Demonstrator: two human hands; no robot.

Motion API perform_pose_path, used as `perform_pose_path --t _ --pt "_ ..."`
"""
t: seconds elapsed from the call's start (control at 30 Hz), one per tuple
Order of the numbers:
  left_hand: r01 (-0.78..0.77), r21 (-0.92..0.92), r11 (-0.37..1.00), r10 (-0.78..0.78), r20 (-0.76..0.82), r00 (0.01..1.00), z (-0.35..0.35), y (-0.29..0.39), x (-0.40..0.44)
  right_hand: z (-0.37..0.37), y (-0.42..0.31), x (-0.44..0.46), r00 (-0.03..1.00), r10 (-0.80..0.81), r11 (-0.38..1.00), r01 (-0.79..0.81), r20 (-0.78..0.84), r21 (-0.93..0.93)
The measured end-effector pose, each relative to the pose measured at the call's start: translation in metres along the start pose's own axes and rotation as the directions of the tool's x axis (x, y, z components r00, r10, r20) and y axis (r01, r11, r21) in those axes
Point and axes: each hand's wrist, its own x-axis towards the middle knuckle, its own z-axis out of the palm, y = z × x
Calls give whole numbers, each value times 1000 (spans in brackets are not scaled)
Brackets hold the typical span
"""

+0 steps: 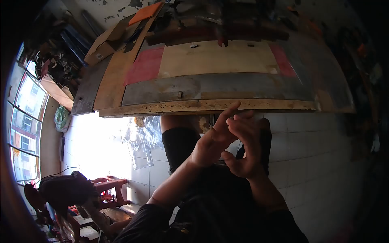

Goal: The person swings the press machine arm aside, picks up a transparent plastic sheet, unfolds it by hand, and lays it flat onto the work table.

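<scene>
My left hand point(214, 143) is raised in front of my lap, just short of the workbench's front edge, with its fingers stretched forward. Beside it my right hand point(246, 152) is held up with fingers apart and slightly bent, its thumb toward the left hand. The two hands overlap in the view; whether they touch I cannot tell. Nothing shows in either hand. Beyond the fingertips runs the worn wooden edge point(170, 107) of the workbench. A pale sheet point(219, 60) lies on the bench between two red-pink pieces, the left one point(145, 62) larger than the right one point(282, 60).
A dark red bar point(251, 33) crosses the back of the bench. An open cardboard box point(106, 42) stands at the back left. Clear plastic point(142, 139) lies on the tiled floor. Another person point(67, 190) bends near a red stool point(111, 186) at the lower left.
</scene>
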Motion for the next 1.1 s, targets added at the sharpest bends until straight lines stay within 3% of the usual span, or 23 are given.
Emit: perform_pose_path --t 0.13,0.23,0.3,0.33,0.37,0.43,0.47,0.53,0.6,0.63,0.67,0.7,0.77,0.87,0.93,1.03,1.07,1.1 --pt "1 -118 993 -1 -2 1000 7 4 4 6 -7 7 999 52 997 -52 -4 62" --pt "-40 -159 986 22 -112 993 11 -2 0 6 -8 8 996 90 987 -85 -27 135" --pt "-1 121 993 21 -170 985 12 -6 -7 -2 -4 4 994 37 992 -49 101 112" --pt "26 259 966 27 -199 980 13 -8 -11 -4 -5 4 995 83 975 -93 59 202" --pt "15 273 962 28 -154 988 14 -13 -17 -8 -6 6 995 86 975 -95 57 199" --pt "82 420 904 -16 -159 987 15 -24 -29 -19 -7 13 997 62 870 -29 -51 492" --pt "88 419 904 -24 -155 988 12 -36 -39 -22 -12 12 997 75 849 -78 26 523" --pt "22 147 989 -34 80 996 -4 -68 -57 -7 -17 10 982 -125 862 37 140 505" --pt "116 146 983 -139 159 977 0 -61 -53 7 -29 6 952 -213 870 81 222 486" --pt "223 280 934 -260 102 960 5 -54 -53 13 -34 -1 948 -210 813 33 241 581" --pt "352 236 906 -360 -9 933 7 -56 -56 17 -38 -7 945 -208 779 5 251 627" --pt "368 185 911 -378 18 926 5 -58 -62 21 -42 -14 943 -206 741 -23 261 671" --pt "363 36 931 -365 120 923 -1 -58 -76 30 -46 -26 986 -164 610 82 24 788" --pt "360 -85 929 -339 192 921 -5 -62 -92 53 -56 -41 969 -77 536 238 -233 810" --pt "361 -107 927 -335 200 921 -6 -59 -92 64 -59 -48 946 -52 501 301 -319 811" --pt "334 -74 940 -309 234 922 8 -40 -79 115 -71 -58 629 276 221 694 -727 685" --pt "334 -74 940 -309 236 921 7 -42 -78 112 -68 -57 629 274 222 695 -728 684" --pt "303 -81 950 -276 245 929 5 -45 -78 106 -63 -56 777 185 200 570 -602 797"
